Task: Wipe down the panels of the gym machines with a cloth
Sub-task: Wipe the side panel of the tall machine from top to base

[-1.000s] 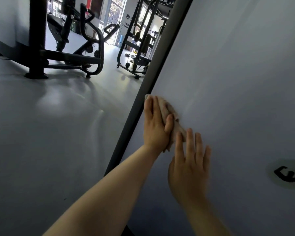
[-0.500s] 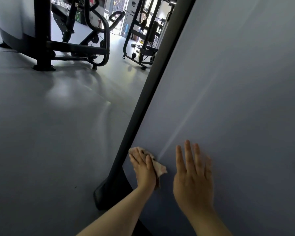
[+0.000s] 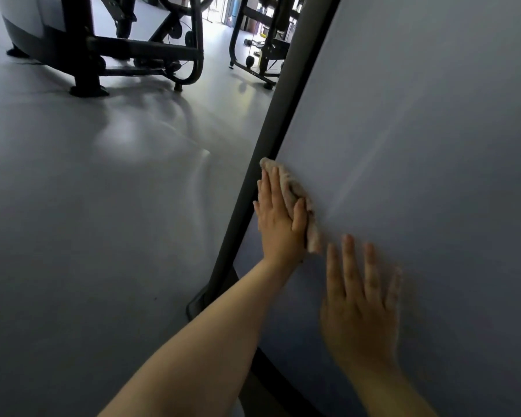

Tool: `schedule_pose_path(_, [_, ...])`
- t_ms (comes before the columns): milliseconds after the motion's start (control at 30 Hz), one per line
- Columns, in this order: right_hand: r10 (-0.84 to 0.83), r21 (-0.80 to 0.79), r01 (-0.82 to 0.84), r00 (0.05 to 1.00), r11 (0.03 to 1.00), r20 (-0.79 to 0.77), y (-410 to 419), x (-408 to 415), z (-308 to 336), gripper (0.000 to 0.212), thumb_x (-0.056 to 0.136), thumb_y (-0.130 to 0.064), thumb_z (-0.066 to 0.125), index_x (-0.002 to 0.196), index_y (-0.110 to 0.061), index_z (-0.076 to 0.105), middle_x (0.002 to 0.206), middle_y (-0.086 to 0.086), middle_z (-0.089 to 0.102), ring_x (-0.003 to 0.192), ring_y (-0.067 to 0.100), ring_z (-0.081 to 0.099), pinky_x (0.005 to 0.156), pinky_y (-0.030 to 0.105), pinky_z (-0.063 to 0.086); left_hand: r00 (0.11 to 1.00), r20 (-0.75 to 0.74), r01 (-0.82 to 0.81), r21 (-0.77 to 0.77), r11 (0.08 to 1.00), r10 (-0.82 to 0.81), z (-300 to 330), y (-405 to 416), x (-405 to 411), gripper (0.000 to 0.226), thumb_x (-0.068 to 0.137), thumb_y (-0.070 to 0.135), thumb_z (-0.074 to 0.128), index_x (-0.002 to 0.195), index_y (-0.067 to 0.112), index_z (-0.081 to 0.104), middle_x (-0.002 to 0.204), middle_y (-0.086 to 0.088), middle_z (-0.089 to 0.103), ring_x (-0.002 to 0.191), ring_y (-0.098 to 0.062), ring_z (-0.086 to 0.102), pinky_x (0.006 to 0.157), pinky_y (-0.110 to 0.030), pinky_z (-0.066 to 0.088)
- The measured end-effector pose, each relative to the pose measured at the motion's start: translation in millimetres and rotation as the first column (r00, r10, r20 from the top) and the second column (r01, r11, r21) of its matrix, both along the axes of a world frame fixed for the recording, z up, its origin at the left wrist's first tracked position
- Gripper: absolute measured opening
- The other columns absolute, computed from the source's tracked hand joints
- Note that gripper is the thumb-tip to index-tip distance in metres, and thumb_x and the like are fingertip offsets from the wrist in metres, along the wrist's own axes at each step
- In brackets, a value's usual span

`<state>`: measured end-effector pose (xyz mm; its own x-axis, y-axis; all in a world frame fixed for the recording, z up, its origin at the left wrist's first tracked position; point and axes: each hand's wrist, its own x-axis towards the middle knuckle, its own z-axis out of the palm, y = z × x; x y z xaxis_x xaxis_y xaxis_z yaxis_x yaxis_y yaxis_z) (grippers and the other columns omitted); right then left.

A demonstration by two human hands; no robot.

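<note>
A large pale grey machine panel (image 3: 418, 121) fills the right side of the view, bordered on its left by a dark frame strip (image 3: 271, 139). My left hand (image 3: 278, 218) presses a crumpled beige cloth (image 3: 295, 194) flat against the panel, close to the dark strip, fingers straight and pointing up. Lower and to the right, my right hand (image 3: 361, 305) lies flat on the bare panel with fingers spread, slightly blurred. It holds nothing.
Grey gym floor (image 3: 103, 221) stretches to the left. A black-framed gym machine (image 3: 139, 52) stands at the back left, and another black machine (image 3: 262, 40) stands behind the panel's edge. The panel's dark base foot (image 3: 205, 296) meets the floor.
My left hand swept the cloth down the panel's left edge, then back up along it. My right hand stayed flat on the panel, shifting slightly lower.
</note>
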<state>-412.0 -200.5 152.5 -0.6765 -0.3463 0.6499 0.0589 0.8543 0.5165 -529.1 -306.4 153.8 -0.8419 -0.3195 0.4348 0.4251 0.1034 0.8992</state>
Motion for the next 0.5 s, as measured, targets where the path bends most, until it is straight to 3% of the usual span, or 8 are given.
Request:
schedule_pose_path(100, [-0.011,0.043,0.011,1.0,0.999,-0.011,3.1,3.7,-16.6,0.061,0.086,-0.018,0.034,0.145,-0.007,0.03,0.153,0.012,0.021,0.142,0.031,0.01,0.114,0.054,0.0,0.99,0.143,-0.008,0.142,0.99,-0.013,-37.6,3.3,4.4,0.068,0.079,0.064,0.019,0.139,0.039,-0.001,0.156,0.007,0.005,0.145,-0.011,0.003,0.117,-0.037,-0.005])
schedule_pose_path(267, [-0.007,0.062,0.01,0.999,0.998,-0.044,9.4,0.4,-19.6,0.057,0.092,-0.02,0.029,0.148,-0.009,0.026,0.155,0.011,0.017,0.145,0.028,0.002,0.115,0.051,-0.002,0.883,0.468,-0.161,0.381,0.911,-0.039,-106.8,10.2,-1.7,0.085,0.076,0.068,0.026,0.148,0.024,0.018,0.154,-0.002,0.022,0.14,-0.02,0.024,0.116,-0.043,0.017])
schedule_pose_path(333, [-0.015,0.093,0.021,0.998,0.995,-0.058,12.4,-0.6,-22.0,0.058,0.092,-0.022,0.029,0.148,-0.009,0.024,0.156,0.01,0.013,0.145,0.028,0.001,0.115,0.051,-0.003,0.814,0.569,-0.112,0.35,0.93,-0.116,-135.2,7.1,-0.3,0.064,0.093,0.041,0.04,0.148,0.016,0.019,0.154,-0.009,0.019,0.141,-0.025,0.021,0.115,-0.044,0.018])
schedule_pose_path(400, [-0.011,0.122,0.02,0.997,0.992,-0.073,15.1,-2.8,-25.0,0.06,0.091,-0.022,0.031,0.148,-0.009,0.024,0.157,0.01,0.012,0.145,0.028,0.001,0.115,0.051,-0.004,0.779,0.607,-0.063,0.329,0.942,-0.159,-160.7,7.2,-3.2,0.058,0.096,0.007,0.04,0.148,0.008,0.013,0.156,-0.011,0.009,0.144,-0.026,0.011,0.116,-0.044,0.016])
schedule_pose_path(433, [-0.011,0.133,0.022,0.996,0.991,-0.084,16.3,-4.8,-26.3,0.06,0.09,-0.023,0.031,0.148,-0.009,0.024,0.157,0.01,0.011,0.145,0.029,0.002,0.115,0.052,-0.004,0.761,0.626,-0.088,0.36,0.929,-0.171,-167.5,7.1,-5.7,0.056,0.097,0.006,0.036,0.148,0.008,0.013,0.156,-0.011,0.009,0.143,-0.026,0.012,0.116,-0.045,0.017])
schedule_pose_path(500, [-0.008,0.151,0.024,0.994,0.988,-0.105,17.2,-8.0,-28.2,0.061,0.089,-0.023,0.033,0.148,-0.008,0.025,0.157,0.011,0.009,0.145,0.029,0.002,0.115,0.053,-0.004,0.687,0.706,-0.253,0.452,0.855,-0.17,-171.0,7.9,-7.0,0.051,0.1,0.027,0.032,0.148,0.016,0.019,0.153,-0.01,0.021,0.138,-0.03,0.025,0.113,-0.046,0.023])
